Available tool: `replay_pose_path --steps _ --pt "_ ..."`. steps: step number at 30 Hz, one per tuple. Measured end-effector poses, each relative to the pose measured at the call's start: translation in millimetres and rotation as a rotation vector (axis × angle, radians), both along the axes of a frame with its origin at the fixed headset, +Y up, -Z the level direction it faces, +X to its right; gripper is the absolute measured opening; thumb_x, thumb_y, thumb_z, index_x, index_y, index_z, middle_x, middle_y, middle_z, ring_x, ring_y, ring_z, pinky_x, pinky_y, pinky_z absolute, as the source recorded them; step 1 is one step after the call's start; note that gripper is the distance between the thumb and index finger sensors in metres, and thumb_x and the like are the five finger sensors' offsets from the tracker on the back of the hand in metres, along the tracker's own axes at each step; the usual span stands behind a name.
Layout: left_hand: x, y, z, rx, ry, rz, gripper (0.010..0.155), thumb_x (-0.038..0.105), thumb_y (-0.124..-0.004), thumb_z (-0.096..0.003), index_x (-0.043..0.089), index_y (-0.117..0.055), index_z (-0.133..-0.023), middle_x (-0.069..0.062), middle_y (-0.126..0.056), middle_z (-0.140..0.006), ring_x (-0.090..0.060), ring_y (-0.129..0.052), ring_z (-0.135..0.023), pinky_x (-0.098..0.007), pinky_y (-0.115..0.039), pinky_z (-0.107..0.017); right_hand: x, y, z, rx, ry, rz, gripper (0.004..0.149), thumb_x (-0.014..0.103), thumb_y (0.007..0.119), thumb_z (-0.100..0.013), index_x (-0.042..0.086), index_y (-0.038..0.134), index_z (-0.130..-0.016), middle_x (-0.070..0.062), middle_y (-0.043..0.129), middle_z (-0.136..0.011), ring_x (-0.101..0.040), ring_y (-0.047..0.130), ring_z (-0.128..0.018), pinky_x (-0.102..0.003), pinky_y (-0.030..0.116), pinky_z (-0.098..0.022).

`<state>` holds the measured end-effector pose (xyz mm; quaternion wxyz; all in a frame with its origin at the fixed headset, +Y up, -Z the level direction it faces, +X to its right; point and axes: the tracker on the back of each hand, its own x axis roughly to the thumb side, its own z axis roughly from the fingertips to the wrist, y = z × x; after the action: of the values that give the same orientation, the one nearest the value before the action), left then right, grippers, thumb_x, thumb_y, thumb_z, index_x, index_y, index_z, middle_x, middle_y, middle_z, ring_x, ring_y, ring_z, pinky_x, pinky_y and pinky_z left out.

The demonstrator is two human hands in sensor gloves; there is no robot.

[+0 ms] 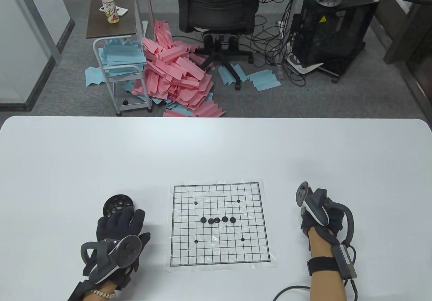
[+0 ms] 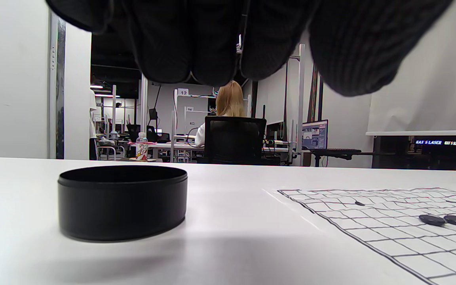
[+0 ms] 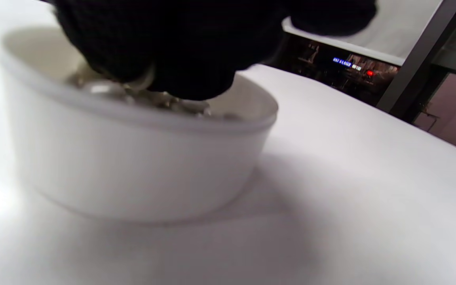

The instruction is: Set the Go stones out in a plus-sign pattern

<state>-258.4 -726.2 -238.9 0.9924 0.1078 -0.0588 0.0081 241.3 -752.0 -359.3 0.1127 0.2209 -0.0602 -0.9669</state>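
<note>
r hand (image 3: pixel 180 43) fingers in white bowl (image 3: pixel 133 166); l hand (image 1: pixel 118 233) near black bowl (image 2: pixel 122 202).

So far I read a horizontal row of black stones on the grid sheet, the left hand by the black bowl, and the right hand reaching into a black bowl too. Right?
Not quite: the right hand is reaching into a round white bowl, as the right wrist view shows. The rest holds: the row of black stones lies across the printed grid sheet, and the left hand is by the round black bowl.
</note>
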Motion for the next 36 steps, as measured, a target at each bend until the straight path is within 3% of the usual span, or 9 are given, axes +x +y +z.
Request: replay_pose_path --steps 6,12,17,23,36 --pt "0.0 0.2 0.4 0.002 -0.003 -0.007 0.072 0.054 -0.081 -0.0392 0.026 -0.068 -0.104 -0.012 -0.072 -0.113 -0.042 -0.079 -0.099 -0.071 -0.055 -0.07 -49.3 30.4 -2.8 0.127 0.123 -0.066 0.04 0.035 0.088 -0.043 0.03 0.086 -0.083 0.001 0.095 -0.075 -0.01 0.096 -0.048 -0.034 0.083 -0.041" --pt "-0.5 0.2 0.5 0.0 -0.004 -0.007 0.071 0.054 -0.081 -0.0393 0.026 -0.068 -0.104 -0.012 -0.072 -0.113 -0.042 -0.079 -0.099 -0.071 -0.055 -0.07 -118.5 38.6 -6.7 0.153 0.274 -0.24 0.04 0.036 0.088 -0.043 0.031 0.086 -0.082 0.002 0.095 -0.074 -0.01 0.095 -0.048 -0.035 0.082 -0.043" --pt "0.1 -0.3 0.6 -0.004 -0.009 -0.013 0.071 0.054 -0.081 -0.0392 0.026 -0.068 -0.103 -0.012 -0.072 -0.113 -0.042 -0.079 -0.099 -0.07 -0.055 -0.07 -171.6 19.4 -9.3 0.066 0.355 -0.382 0.039 0.038 0.089 -0.042 0.032 0.086 -0.081 0.004 0.096 -0.073 -0.01 0.095 -0.047 -0.034 0.082 -0.043" --pt "0.5 -0.7 0.8 -0.007 -0.011 -0.017 0.071 0.054 -0.081 -0.0393 0.026 -0.068 -0.103 -0.012 -0.072 -0.113 -0.042 -0.079 -0.099 -0.07 -0.055 -0.07 -202.5 -6.5 -9.3 -0.005 0.343 -0.401 0.038 0.039 0.09 -0.042 0.035 0.086 -0.079 0.005 0.094 -0.075 -0.01 0.093 -0.051 -0.035 0.081 -0.046" --pt "-0.4 -0.6 0.9 -0.006 -0.008 -0.014 0.07 0.053 -0.081 -0.0394 0.026 -0.069 -0.103 -0.012 -0.072 -0.112 -0.042 -0.08 -0.099 -0.07 -0.055 -0.07 -219.4 -26.0 -10.8 -0.054 0.318 -0.33 0.035 0.042 0.09 -0.042 0.037 0.089 -0.077 0.005 0.093 -0.076 -0.011 0.092 -0.052 -0.035 0.079 -0.048"
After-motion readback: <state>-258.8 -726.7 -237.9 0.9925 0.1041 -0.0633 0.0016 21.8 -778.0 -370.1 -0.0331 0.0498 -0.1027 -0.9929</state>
